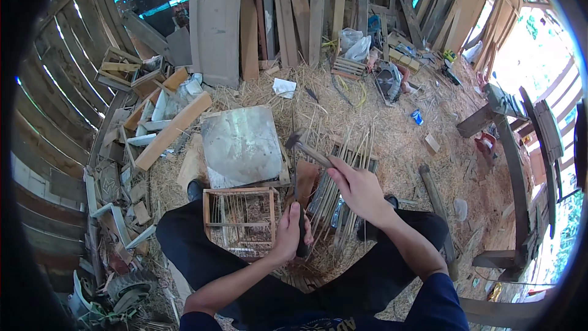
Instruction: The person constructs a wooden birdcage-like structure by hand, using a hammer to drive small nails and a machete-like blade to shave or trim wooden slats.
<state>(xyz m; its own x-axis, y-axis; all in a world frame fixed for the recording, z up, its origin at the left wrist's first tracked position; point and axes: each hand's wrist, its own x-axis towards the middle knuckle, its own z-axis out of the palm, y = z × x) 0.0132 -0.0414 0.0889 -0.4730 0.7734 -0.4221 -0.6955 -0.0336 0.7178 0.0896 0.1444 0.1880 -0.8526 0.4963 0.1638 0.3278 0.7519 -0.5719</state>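
Note:
My right hand [361,193] is closed around the wooden handle of a hammer [315,152], whose dark head points up and to the left. Below and left of it, my left hand [292,233] grips a narrow-bladed tool [302,246] with a dark handle; its thin blade stands upward above my thumb, and its exact kind is hard to tell. A brown piece of wood [306,178] lies just beyond the blade. Left of my left hand sits a small wooden cage-like frame [237,225] with thin bars. Thin bamboo strips [331,199] lie in a bundle under my right hand.
A worn, pale square board [242,144] lies ahead. Scrap wood and a long plank [174,132] pile up at the left. A circular saw [389,79] and a blue packet [417,117] rest on the shavings-covered floor. A wooden bench [511,165] stands at the right.

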